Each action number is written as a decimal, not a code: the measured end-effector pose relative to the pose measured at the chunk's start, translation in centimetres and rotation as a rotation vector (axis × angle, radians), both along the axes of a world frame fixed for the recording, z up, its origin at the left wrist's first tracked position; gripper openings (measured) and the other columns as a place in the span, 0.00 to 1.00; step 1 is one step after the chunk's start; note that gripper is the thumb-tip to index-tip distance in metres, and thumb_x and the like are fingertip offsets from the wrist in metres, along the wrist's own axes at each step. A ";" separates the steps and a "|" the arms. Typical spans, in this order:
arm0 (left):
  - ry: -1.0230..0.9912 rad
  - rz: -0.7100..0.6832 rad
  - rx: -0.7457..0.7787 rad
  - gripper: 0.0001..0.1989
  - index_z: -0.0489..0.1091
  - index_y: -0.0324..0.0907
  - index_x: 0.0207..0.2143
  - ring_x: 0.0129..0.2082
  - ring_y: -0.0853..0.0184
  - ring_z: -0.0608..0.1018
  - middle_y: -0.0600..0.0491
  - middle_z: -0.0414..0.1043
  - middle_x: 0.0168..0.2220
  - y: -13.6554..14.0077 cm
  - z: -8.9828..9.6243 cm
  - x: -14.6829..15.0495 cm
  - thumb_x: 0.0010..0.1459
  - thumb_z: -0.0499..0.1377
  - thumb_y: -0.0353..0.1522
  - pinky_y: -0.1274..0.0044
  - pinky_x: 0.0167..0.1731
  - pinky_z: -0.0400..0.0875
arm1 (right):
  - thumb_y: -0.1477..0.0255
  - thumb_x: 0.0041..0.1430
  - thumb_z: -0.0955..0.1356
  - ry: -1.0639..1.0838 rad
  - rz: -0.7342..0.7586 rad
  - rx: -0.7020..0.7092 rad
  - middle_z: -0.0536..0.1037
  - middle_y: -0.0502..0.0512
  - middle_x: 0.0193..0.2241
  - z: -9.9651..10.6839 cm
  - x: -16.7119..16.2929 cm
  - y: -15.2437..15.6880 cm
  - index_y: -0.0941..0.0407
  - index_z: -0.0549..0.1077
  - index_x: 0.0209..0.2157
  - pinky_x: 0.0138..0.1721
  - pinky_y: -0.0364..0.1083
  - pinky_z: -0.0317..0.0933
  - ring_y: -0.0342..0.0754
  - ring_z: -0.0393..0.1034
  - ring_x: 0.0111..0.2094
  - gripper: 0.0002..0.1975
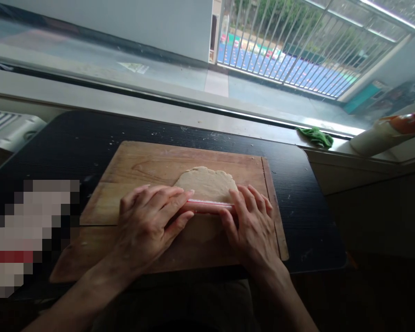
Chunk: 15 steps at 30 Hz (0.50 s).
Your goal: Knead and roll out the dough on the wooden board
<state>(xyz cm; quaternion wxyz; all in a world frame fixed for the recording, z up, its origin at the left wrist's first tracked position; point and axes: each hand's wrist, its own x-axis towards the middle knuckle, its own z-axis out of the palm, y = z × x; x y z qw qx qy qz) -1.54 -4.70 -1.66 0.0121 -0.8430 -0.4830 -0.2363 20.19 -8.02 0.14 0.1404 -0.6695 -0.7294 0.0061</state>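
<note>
We clamp the pinkish rod [209,207] between thumbs and fingers, left hand [150,219] and right hand [253,216] at either end, along the near edge of the flattened dough [207,182] on the wooden board [148,161]

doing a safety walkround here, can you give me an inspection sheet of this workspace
Surface: dark table bearing a wooden board
Job's things: flattened dough on the board; rolling pin across its near edge
Clutter: pale flecks on the table; green cloth and pale container on the window sill
Hands: left hand and right hand hold the rolling pin, one towards each end
Cables: nothing seen
Surroundings: railing outside beyond the sill; a pixelated patch at picture left hides what is there
</note>
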 end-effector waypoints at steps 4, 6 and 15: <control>-0.032 0.061 0.007 0.14 0.70 0.50 0.48 0.48 0.58 0.71 0.54 0.74 0.46 2.1 0.5 1.4 0.59 0.54 0.37 0.60 0.52 0.54 | 0.58 0.65 0.56 0.000 -0.072 0.013 0.64 0.57 0.57 0.4 0.0 3.5 0.53 0.67 0.53 0.57 0.56 0.49 0.56 0.51 0.61 0.22; -0.045 0.071 0.007 0.14 0.70 0.50 0.48 0.48 0.58 0.71 0.54 0.74 0.46 1.8 0.6 1.5 0.60 0.54 0.36 0.60 0.52 0.54 | 0.59 0.65 0.56 -0.002 -0.072 0.013 0.64 0.57 0.57 0.6 -0.1 3.4 0.53 0.68 0.53 0.57 0.56 0.49 0.56 0.51 0.61 0.21; -0.008 0.025 -0.005 0.20 0.67 0.52 0.53 0.44 0.58 0.72 0.52 0.74 0.44 -1.4 -0.3 -0.4 0.56 0.58 0.38 0.62 0.47 0.58 | 0.61 0.63 0.60 -0.005 0.035 -0.006 0.62 0.58 0.59 0.1 0.2 -1.3 0.54 0.64 0.57 0.59 0.56 0.45 0.55 0.49 0.62 0.23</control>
